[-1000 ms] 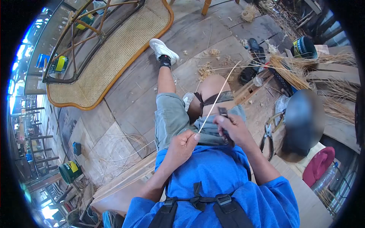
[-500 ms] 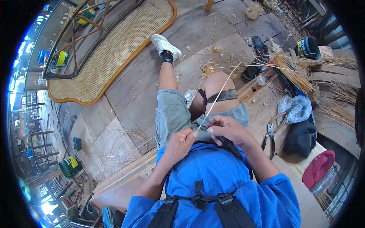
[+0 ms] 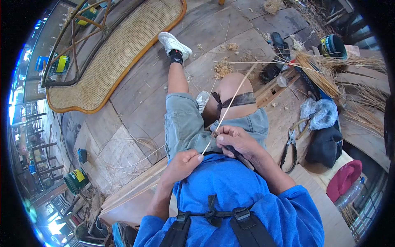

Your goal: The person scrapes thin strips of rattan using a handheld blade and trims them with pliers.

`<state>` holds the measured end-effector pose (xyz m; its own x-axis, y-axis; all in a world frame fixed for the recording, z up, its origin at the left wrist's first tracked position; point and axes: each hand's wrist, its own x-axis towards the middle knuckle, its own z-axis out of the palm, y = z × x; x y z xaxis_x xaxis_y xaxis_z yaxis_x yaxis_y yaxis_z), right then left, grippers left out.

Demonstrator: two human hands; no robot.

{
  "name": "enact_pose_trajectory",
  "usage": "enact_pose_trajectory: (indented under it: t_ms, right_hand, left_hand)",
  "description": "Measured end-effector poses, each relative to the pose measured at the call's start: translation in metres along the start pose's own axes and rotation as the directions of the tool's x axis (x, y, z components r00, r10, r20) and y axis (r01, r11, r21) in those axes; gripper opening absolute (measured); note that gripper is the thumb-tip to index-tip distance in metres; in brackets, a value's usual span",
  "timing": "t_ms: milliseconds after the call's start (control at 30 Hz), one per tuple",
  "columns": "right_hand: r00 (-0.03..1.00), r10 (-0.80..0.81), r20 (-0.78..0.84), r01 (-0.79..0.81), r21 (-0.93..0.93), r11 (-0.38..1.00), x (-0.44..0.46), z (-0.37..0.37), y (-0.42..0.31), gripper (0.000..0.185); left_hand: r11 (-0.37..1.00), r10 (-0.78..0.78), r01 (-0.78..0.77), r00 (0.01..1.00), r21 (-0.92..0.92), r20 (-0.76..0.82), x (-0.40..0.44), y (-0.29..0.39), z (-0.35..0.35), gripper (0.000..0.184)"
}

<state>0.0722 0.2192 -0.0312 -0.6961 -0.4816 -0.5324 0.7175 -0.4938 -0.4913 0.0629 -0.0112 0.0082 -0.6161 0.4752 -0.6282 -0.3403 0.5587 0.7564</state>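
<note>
A long, pale rattan strip point(image 3: 234, 98) runs slantwise from my lap up past my right knee. My left hand point(image 3: 184, 165) is closed, pinching the strip's lower end between thumb and finger at my waist. Further up the strip, my right hand point(image 3: 236, 141) is closed around it, fingertips meeting at the strip. Under the right palm shows a dark, slim tool point(image 3: 242, 159), mostly hidden, so its kind is unclear. A dark cloth band point(image 3: 242, 100) is tied around my right knee, behind the strip.
To the right lie pliers point(image 3: 290, 150), a plastic bag point(image 3: 324, 114), a black pouch point(image 3: 325, 148), a maroon cap point(image 3: 345, 180) and a rattan bundle point(image 3: 317, 76). A woven cane panel point(image 3: 123, 55) stands upper left. Shavings point(image 3: 223, 69) and loose strands point(image 3: 131, 156) litter the floor.
My left hand has moved down and left with the strip's end. The right hand has shifted slightly left onto the strip, and the gap between the hands has widened.
</note>
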Motion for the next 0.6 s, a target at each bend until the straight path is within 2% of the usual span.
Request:
enact_pose_trajectory:
  t_ms: [167,267,367,567,600]
  right_hand:
    - [1.000,-0.025,0.001,0.025,-0.009,1.000,0.000,-0.002,0.004,0.026]
    - [0.999,-0.050,0.005,0.050,-0.025,0.998,0.001,0.000,0.001,0.028]
    - [0.998,-0.053,-0.044,0.052,-0.042,0.998,-0.001,-0.001,-0.006,0.028]
    - [0.983,-0.129,-0.133,0.124,-0.043,0.991,-0.009,-0.010,-0.024,0.023]
    - [0.980,-0.144,-0.137,0.139,-0.043,0.989,-0.008,-0.012,-0.024,0.022]
  left_hand:
    - [0.989,-0.139,0.141,0.989,-0.041,0.053,-0.041,-0.012,-0.016,0.031]
    - [0.995,-0.099,0.099,0.995,-0.029,0.014,-0.066,-0.024,-0.023,0.031]
    - [0.990,-0.135,0.134,0.991,0.048,0.020,-0.088,-0.037,-0.032,0.031]
    - [0.985,-0.168,0.167,0.985,-0.041,-0.025,-0.119,-0.054,-0.041,0.030]
    - [0.972,-0.197,0.197,0.980,0.126,-0.011,-0.116,-0.055,-0.043,0.028]
